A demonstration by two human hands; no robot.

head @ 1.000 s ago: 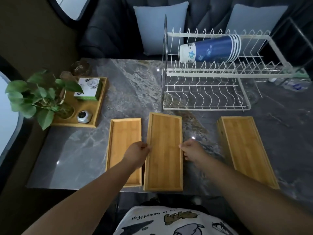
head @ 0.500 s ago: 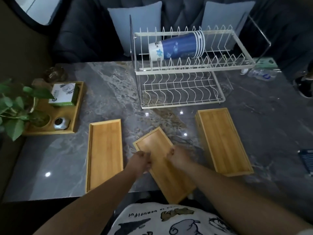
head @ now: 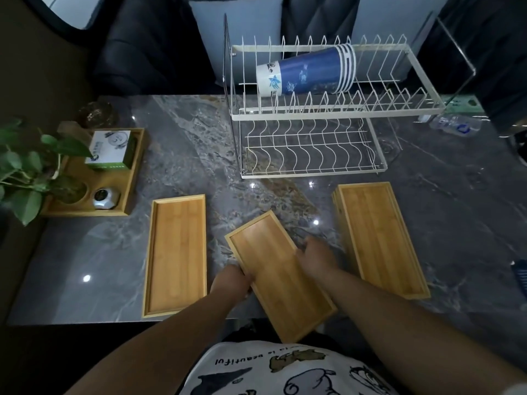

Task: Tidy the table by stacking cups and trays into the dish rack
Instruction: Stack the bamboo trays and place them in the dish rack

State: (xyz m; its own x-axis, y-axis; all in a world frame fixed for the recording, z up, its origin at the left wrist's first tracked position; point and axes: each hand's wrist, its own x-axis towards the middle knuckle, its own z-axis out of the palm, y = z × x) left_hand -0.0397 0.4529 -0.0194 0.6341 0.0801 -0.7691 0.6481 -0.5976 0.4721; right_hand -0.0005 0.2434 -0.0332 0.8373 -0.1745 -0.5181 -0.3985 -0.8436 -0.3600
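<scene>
A bamboo middle tray (head: 278,273) is held skewed over the table's front edge, its near end past the edge. My left hand (head: 232,285) grips its left long side and my right hand (head: 318,256) grips its right long side. A second bamboo tray (head: 176,252) lies flat to the left. A third bamboo tray (head: 379,235) lies to the right. The white wire dish rack (head: 313,116) stands behind them. A nested stack of blue paper cups (head: 306,71) lies on its side on the upper tier. The lower tier holds nothing.
A larger wooden tray (head: 129,189) at the left holds a green-and-white box (head: 111,151), a small silver object (head: 105,198) and a potted plant (head: 31,169). A plastic bottle (head: 453,126) lies right of the rack. Cushions and a dark sofa sit behind the marble table (head: 94,252).
Both hands lifted the middle tray from lying straight on the table and turned it to a slant, pulling it toward me. The other two trays stayed put.
</scene>
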